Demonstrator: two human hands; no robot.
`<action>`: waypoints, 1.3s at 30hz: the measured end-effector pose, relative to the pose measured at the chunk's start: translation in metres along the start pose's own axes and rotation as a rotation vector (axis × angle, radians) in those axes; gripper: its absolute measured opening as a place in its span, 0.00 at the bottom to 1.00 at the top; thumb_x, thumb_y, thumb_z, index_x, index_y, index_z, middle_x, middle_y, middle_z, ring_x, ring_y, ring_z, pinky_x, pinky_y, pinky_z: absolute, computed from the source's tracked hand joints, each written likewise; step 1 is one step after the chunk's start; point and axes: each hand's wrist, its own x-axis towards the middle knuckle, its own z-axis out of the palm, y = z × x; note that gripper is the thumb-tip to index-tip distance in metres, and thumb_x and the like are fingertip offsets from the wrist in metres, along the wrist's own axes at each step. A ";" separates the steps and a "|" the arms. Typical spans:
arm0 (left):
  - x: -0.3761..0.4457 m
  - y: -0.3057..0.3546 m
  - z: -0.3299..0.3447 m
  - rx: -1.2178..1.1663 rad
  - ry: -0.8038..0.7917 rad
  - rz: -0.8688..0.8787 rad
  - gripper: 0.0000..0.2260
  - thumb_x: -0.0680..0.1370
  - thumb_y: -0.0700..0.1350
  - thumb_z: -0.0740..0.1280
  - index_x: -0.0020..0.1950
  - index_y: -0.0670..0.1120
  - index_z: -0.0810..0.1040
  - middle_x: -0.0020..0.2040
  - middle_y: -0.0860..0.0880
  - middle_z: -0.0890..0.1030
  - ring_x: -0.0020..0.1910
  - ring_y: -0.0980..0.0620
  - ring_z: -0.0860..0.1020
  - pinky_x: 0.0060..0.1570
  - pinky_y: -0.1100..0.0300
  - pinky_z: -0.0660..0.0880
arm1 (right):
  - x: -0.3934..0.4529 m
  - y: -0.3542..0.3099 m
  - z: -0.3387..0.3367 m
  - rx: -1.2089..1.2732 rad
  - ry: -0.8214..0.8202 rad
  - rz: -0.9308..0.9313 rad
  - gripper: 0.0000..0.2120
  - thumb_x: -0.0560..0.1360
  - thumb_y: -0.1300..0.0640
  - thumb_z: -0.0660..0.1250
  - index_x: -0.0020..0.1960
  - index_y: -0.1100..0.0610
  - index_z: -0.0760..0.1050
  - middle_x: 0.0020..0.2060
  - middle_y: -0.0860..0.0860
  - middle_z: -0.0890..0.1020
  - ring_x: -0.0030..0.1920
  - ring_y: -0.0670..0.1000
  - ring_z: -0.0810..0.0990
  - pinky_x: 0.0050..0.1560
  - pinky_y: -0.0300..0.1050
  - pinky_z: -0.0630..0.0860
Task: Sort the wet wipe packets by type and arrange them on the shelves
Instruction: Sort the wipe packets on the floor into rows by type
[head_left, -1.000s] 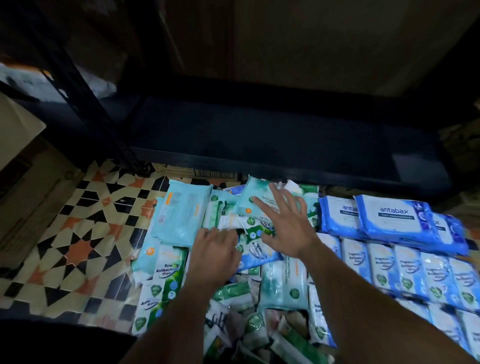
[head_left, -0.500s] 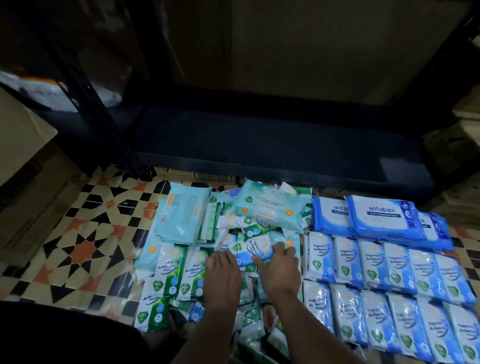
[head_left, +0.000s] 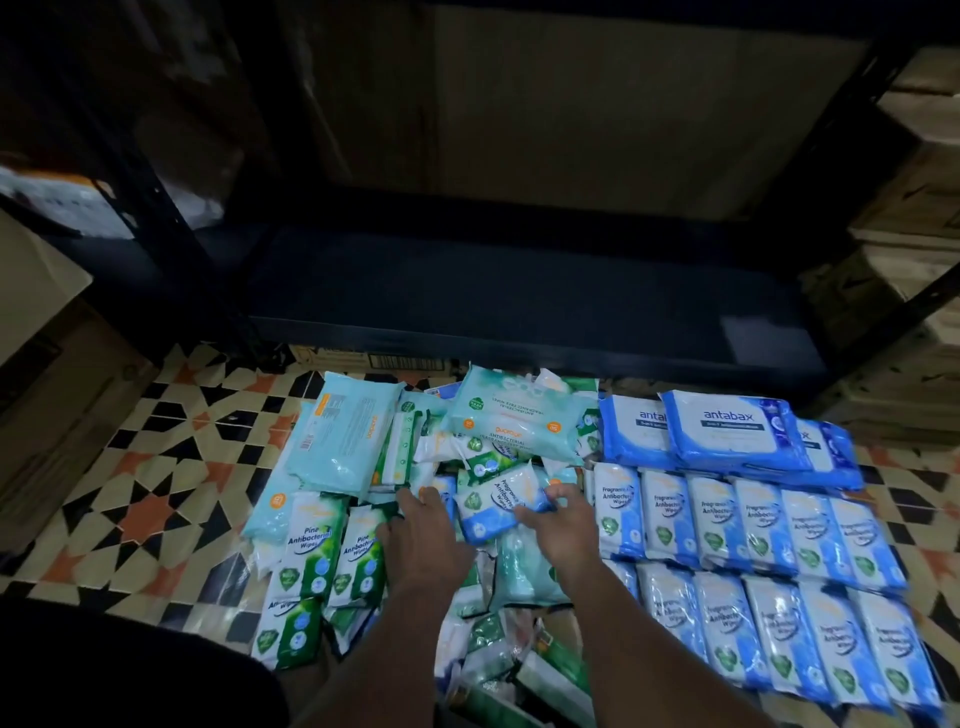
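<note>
Wet wipe packets cover the tiled floor in front of a dark bottom shelf (head_left: 519, 301). My right hand (head_left: 558, 525) pinches a small blue Fragrance Antibacterial packet (head_left: 493, 504) at its right edge, on top of the mixed pile (head_left: 498, 649). Just left of that packet, my left hand (head_left: 421, 535) rests on the pile with its fingertips among the packets. Sorted rows of the same blue packets (head_left: 753, 525) lie to the right, with large blue antabax packs (head_left: 727, 431) behind them. Green Pine packets (head_left: 317, 540) lie at the left, and large teal packs (head_left: 348, 441) behind those.
The shelf unit's dark upright posts (head_left: 156, 208) stand left and right of the shelf. Cardboard boxes (head_left: 52, 415) sit at the left, and more boxes (head_left: 909, 234) at the right. Patterned floor tiles (head_left: 156, 493) show left of the packets.
Both hands have pulled back from the far teal packs to the middle of the pile. My right hand has closed on the small blue packet, and the view has tilted up slightly.
</note>
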 end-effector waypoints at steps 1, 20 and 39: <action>-0.001 0.000 -0.001 -0.052 0.014 -0.021 0.38 0.71 0.65 0.71 0.73 0.47 0.63 0.68 0.42 0.64 0.61 0.40 0.76 0.63 0.49 0.68 | -0.001 -0.001 -0.004 0.047 -0.004 0.003 0.17 0.68 0.55 0.81 0.51 0.51 0.75 0.47 0.52 0.81 0.46 0.54 0.80 0.53 0.52 0.78; -0.050 0.012 -0.005 -1.149 -0.408 -0.097 0.58 0.65 0.33 0.80 0.83 0.52 0.46 0.82 0.48 0.51 0.69 0.40 0.69 0.52 0.47 0.79 | -0.029 0.026 -0.081 0.317 -0.223 0.096 0.17 0.76 0.60 0.74 0.62 0.50 0.76 0.44 0.58 0.81 0.38 0.57 0.80 0.41 0.50 0.78; -0.071 0.123 0.051 -0.762 -0.532 0.231 0.17 0.79 0.45 0.72 0.65 0.41 0.78 0.58 0.42 0.83 0.54 0.43 0.82 0.56 0.49 0.79 | -0.021 0.108 -0.167 0.178 0.344 0.141 0.15 0.82 0.59 0.64 0.69 0.59 0.75 0.46 0.61 0.80 0.33 0.53 0.72 0.36 0.46 0.68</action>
